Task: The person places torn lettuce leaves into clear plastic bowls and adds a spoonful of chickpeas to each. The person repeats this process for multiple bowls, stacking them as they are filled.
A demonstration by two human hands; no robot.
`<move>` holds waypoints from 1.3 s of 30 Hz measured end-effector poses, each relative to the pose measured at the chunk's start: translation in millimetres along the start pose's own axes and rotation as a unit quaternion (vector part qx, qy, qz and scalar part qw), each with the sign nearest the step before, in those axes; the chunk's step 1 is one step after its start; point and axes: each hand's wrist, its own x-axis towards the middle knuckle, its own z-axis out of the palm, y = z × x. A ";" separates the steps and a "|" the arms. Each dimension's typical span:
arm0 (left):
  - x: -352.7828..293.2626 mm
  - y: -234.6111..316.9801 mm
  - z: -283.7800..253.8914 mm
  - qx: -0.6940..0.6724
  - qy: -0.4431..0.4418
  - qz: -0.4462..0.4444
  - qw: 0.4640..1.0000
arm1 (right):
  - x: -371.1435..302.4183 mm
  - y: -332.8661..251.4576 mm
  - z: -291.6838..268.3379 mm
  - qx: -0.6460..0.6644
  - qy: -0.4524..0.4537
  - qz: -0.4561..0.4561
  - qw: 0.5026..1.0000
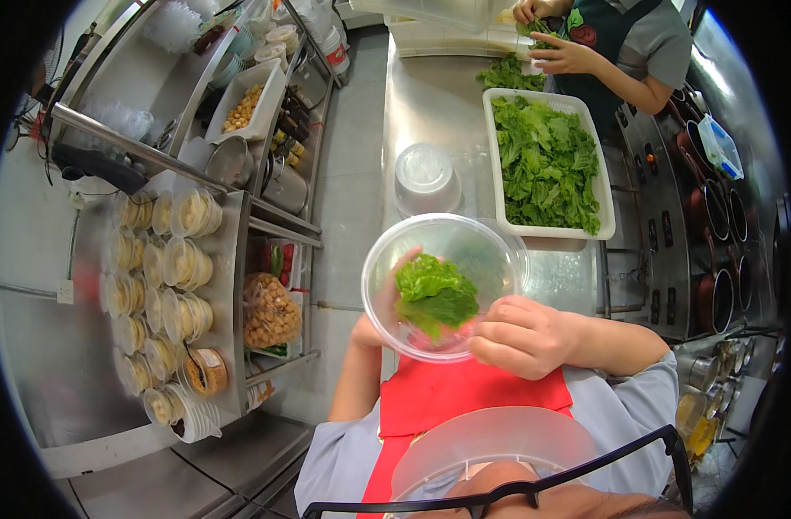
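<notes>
A clear round plastic bowl (376, 278) is held before my chest, with a small heap of green lettuce leaves (436, 294) in it. My left hand (369, 332) supports the bowl from the left and below; its fingers show faintly through the clear wall. At the bowl's right rim my right hand (524, 336) is closed, fingers curled against the edge. Another clear round edge shows behind the bowl on the right; whether it is a lid or a second bowl I cannot tell. Beyond stands an upturned stack of clear bowls (427, 177) on the steel table (413, 104).
A white tray (607, 221) full of lettuce lies on the table's right side. Across the table a co-worker's hands (562, 54) handle leaves. To the left, a steel shelf (227, 294) carries several stacked lidded cups (188, 264). Pans (717, 298) line the stove at right.
</notes>
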 end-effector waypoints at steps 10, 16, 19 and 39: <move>-26.3 26.1 -20.0 0.082 -0.030 -0.111 0.990 | -24.5 -25.7 3.6 0.119 -0.098 0.071 0.985; -35.3 16.7 -16.8 0.114 -0.016 -0.025 0.993 | -20.6 -37.1 -9.4 0.023 -0.101 0.073 0.992; -36.7 20.3 -23.3 0.131 -0.009 -0.032 0.991 | -11.6 -30.2 -12.3 0.026 -0.097 0.078 0.992; -90.7 1.3 -66.4 -0.083 0.191 0.171 0.963 | -147.0 70.4 6.7 -0.016 -0.106 0.227 0.968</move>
